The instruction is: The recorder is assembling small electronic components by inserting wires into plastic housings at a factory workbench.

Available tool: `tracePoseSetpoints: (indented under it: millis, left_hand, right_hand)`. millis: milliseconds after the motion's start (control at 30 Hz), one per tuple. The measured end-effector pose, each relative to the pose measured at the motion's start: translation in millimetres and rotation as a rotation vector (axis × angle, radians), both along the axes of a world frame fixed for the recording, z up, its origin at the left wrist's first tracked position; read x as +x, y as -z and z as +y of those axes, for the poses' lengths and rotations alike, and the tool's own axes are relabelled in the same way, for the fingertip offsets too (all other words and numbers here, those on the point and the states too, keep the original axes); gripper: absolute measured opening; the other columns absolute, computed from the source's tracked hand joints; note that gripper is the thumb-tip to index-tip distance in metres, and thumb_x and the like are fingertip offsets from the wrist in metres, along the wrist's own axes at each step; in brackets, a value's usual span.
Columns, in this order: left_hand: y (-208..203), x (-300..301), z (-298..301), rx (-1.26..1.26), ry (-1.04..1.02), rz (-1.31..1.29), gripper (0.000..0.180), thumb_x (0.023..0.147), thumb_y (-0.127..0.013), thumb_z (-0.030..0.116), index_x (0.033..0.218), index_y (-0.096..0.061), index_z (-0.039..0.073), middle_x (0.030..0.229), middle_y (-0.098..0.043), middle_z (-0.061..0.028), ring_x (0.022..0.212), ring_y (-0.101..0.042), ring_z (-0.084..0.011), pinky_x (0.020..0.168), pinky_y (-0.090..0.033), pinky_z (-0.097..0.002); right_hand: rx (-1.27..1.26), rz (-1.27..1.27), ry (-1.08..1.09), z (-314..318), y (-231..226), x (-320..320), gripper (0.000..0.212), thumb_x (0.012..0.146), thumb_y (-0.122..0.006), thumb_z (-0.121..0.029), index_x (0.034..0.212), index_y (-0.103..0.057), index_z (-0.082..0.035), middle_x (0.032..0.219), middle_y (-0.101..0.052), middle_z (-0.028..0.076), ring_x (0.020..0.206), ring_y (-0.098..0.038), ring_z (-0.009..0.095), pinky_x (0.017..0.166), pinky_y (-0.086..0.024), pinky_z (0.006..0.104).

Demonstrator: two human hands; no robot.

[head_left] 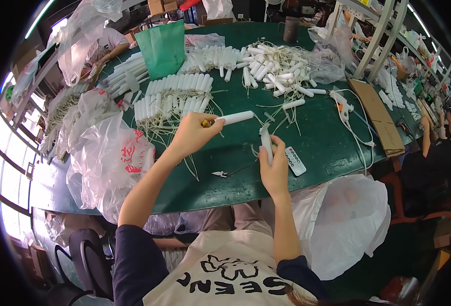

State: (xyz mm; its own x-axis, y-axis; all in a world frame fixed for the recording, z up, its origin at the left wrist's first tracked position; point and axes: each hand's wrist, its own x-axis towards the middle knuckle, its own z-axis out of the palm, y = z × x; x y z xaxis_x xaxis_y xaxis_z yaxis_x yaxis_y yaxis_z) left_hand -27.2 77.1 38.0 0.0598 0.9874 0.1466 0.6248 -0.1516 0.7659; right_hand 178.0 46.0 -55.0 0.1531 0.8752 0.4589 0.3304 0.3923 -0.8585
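Note:
My left hand (197,133) is closed around one end of a white candle-like tube (237,118), held nearly level above the green table. Something small and yellow shows at its fingers. My right hand (274,171) is closed on a white, narrow piece with a flared upper end (266,140), held upright. A thin wire runs near the far end of the tube, close to that piece. Beside my right hand lies a white remote control (295,161) with dark buttons. A small white pointed piece (219,174) on a thin dark wire lies on the table between my forearms.
White tubes with wires lie in rows (177,92) and in a loose heap (276,66). A green bag (161,48) stands behind; plastic bags (108,158) crowd the left. A white power strip (344,109) and cardboard (376,117) lie right. Other people sit at far left and right.

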Motion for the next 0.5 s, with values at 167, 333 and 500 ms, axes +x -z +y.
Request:
tracePoseSetpoints:
  millis: [167,333,500]
  left_hand:
    - [14.0,4.6,9.5,-0.035,0.095,0.044,0.036,0.084,-0.062,0.033,0.095,-0.07,0.0,0.057,-0.054,-0.0039,0.053,-0.045,-0.0083,0.05,-0.037,-0.0265]
    - [6.8,6.5,8.1,-0.103,0.168,-0.04,0.037,0.086,-0.06,0.033,0.094,-0.071,-0.001,0.058,-0.053,-0.0012,0.054,-0.043,-0.0066,0.049,-0.034,-0.0256]
    - [-24.3,4.4,-1.1,-0.19,0.147,-0.095,0.035,0.09,-0.055,0.031,0.085,-0.07,0.0,0.055,-0.04,0.0058,0.05,-0.035,-0.003,0.046,-0.027,-0.0218]
  right_hand:
    - [-0.096,0.109,-0.15,-6.6,-15.9,10.0,0.026,0.092,-0.053,-0.009,0.114,-0.046,0.003,0.076,-0.058,0.006,0.069,-0.055,0.012,0.065,-0.044,0.0257]
    - [-0.141,-0.105,0.045,-6.8,-25.3,21.7,0.026,0.086,-0.063,-0.009,0.107,-0.051,0.0,0.074,-0.06,0.01,0.063,-0.056,0.018,0.06,-0.045,0.0288]
    - [0.247,-0.524,0.343,-4.0,-20.8,27.0,0.024,0.081,-0.069,-0.01,0.102,-0.062,0.0,0.09,-0.059,0.012,0.083,-0.058,0.025,0.069,-0.045,0.0332]
